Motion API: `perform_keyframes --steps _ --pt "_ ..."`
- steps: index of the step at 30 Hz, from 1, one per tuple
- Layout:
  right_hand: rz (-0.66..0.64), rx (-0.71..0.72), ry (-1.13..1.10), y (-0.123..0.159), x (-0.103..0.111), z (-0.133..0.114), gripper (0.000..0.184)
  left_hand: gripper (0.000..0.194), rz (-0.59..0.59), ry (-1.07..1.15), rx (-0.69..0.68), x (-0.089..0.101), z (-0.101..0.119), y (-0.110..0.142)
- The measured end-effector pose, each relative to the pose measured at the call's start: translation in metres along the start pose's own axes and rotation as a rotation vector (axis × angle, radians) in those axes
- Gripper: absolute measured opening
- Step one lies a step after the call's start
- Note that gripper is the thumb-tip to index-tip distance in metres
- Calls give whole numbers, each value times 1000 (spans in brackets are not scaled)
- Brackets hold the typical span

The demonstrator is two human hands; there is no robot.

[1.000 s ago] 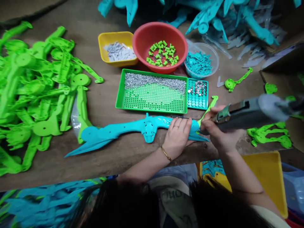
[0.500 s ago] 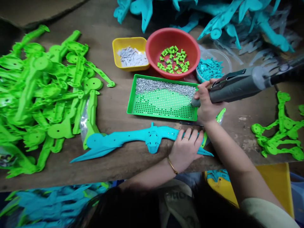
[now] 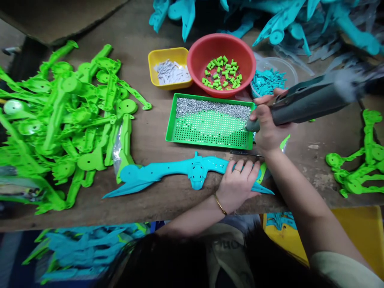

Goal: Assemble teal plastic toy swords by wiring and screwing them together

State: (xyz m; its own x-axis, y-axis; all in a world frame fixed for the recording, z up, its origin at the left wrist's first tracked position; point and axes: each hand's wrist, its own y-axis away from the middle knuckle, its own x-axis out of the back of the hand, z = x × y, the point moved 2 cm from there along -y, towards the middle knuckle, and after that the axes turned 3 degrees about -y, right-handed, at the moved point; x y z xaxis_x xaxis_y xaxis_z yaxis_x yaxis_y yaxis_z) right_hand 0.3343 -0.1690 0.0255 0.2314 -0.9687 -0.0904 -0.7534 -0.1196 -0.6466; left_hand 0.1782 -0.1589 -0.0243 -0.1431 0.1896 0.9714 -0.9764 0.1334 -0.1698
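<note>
A blue plastic toy bow (image 3: pixel 172 169) lies along the front of the table. My left hand (image 3: pixel 238 182) is closed over its right arm, hiding part of it. My right hand (image 3: pixel 270 128) grips a dark grey electric screwdriver (image 3: pixel 310 102), held nearly level and pointing left. The driver's tip is over the right side of a green perforated tray (image 3: pixel 210 147). Small silver screws (image 3: pixel 210 107) fill the tray's far strip. A dark thin tool (image 3: pixel 244 153) lies between tray and bow, and a green part (image 3: pixel 262 172) shows beside my left hand.
Green plastic parts (image 3: pixel 87 120) are heaped at left, with more green parts (image 3: pixel 360 168) at right. Behind the tray stand a yellow bin (image 3: pixel 153 74), a red bowl (image 3: pixel 192 60) and a clear tub (image 3: pixel 292 74). Blue parts (image 3: pixel 282 30) pile up at the back; others (image 3: pixel 87 248) lie below the table edge.
The whole view has shifted, so the table's things sit farther right. My left hand stays on the bow, and the screwdriver remains in my right hand by the tray, its rear blurred by motion.
</note>
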Motion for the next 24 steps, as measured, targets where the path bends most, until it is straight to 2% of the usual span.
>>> perform_keyframes --steps 3,6,8,11,15,24 --pt "24 66 -26 -3 25 -32 33 88 -19 9 -5 0 -1 0" --pt "37 35 39 7 58 -60 32 86 -33 12 5 3 1 -1" --pt "48 20 93 20 78 -67 31 80 -34 5 8 5 2 -2" --pt "74 53 110 34 98 -63 29 70 -35 -10 -33 8 5 -5" --pt "62 47 112 39 105 -51 31 65 -49 -17 -73 8 4 -8" --pt "45 -52 128 45 97 -32 31 69 -84 -63 -109 3 3 -10"
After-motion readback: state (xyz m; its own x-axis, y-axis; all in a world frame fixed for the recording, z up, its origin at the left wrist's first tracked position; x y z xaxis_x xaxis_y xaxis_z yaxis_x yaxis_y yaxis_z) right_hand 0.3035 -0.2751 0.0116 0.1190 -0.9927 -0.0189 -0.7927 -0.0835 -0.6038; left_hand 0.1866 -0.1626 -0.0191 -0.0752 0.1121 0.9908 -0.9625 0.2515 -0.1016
